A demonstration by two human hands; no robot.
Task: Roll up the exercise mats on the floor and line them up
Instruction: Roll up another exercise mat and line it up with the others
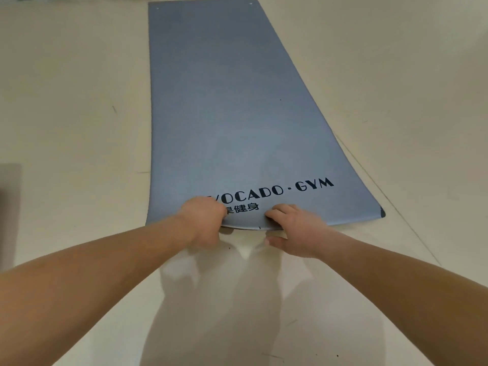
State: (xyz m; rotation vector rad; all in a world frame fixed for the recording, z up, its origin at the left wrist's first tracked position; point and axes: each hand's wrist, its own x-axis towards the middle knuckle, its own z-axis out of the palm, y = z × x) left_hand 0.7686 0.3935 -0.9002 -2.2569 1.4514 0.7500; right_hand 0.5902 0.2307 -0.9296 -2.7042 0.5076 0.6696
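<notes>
Blue-grey exercise mat (232, 114): flat on the floor (74, 101), long axis running straight away from you, near short edge pinched by your left hand (204, 220) and right hand (293, 228), placed side by side mid-edge.

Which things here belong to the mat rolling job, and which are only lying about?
Part of the job:
- blue-grey mat, flat on the floor, not yet rolled
- left hand and right hand, both gripping its near edge

Only lying about:
- grey object at the left edge, cut off; cannot tell what it is
- pale floor
</notes>
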